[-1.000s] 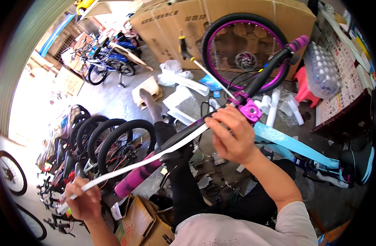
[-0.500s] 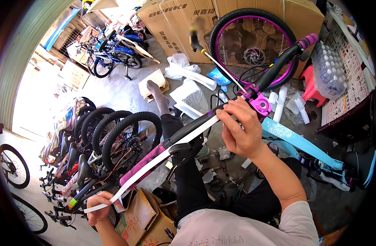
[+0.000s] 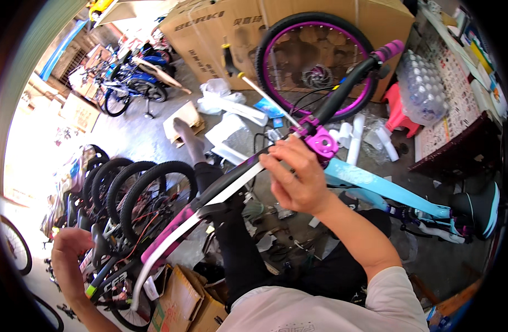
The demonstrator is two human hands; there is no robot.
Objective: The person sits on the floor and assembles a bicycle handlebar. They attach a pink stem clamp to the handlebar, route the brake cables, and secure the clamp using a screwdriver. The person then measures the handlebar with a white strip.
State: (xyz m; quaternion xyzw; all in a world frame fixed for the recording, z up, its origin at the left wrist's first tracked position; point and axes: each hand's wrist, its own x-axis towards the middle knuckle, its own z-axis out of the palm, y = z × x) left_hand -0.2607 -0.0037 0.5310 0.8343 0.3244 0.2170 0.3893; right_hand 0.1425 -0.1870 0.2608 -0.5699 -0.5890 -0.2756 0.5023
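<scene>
A long white strip (image 3: 231,183) lies along the black handlebar (image 3: 226,185) of a light-blue bicycle frame (image 3: 387,185). My right hand (image 3: 298,174) pinches the strip's upper end against the bar, beside the purple stem (image 3: 323,144). The strip's lower end hangs free past the pink-purple grip (image 3: 160,243), curving downward. My left hand (image 3: 72,246) is off to the lower left, apart from the strip, slightly blurred, its fingers loosely bent with nothing visible in them. A screwdriver with a black and yellow handle (image 3: 229,62) stands slanted, its shaft reaching the stem.
A purple-rimmed wheel (image 3: 317,69) stands before a large cardboard box (image 3: 209,41). Several bicycles with black tyres (image 3: 154,193) crowd the left. An opened carton (image 3: 179,299) sits at lower left. Wrapping and foam tubes (image 3: 237,108) litter the floor; a red stool (image 3: 398,110) stands right.
My left hand has let go of the strip's lower end and moved left, away from it. The strip's end now hangs down. My right hand stays on the upper end; the whole view has shifted.
</scene>
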